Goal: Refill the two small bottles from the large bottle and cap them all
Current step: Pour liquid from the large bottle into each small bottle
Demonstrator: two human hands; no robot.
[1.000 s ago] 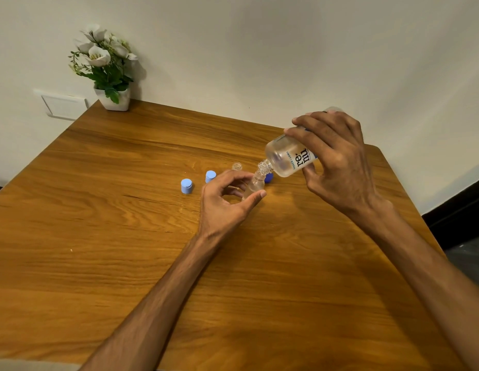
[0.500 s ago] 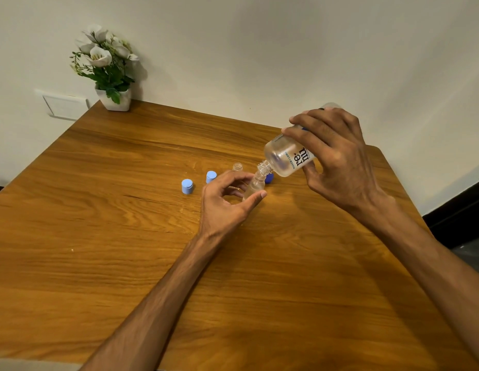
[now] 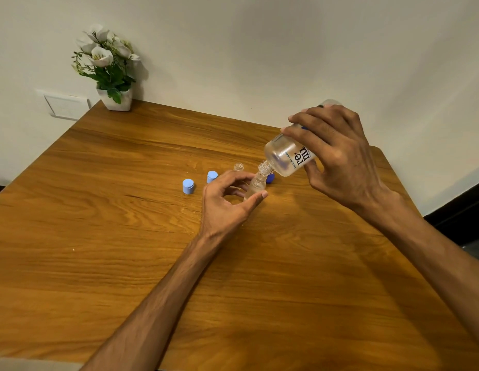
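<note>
Right hand (image 3: 340, 156), fingers wrapped round the tilted large bottle (image 3: 289, 156) labelled "re-nu", mouth over a small bottle (image 3: 255, 184) pinched by the left hand (image 3: 227, 202). Second small bottle (image 3: 238, 166) at eleven o'clock. Bare table (image 3: 99, 236) toward six.

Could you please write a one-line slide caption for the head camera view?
Right hand tips the large bottle into a small bottle held by the left hand.

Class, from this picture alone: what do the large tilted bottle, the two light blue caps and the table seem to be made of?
Large bottle: clear glossy plastic, probably; see-through wall, moulded neck thread, though glass is possible. Light blue caps: opaque matt plastic, judging by their even colour. Table: wood or wood-look laminate; grain lines with a soft sheen.
</note>
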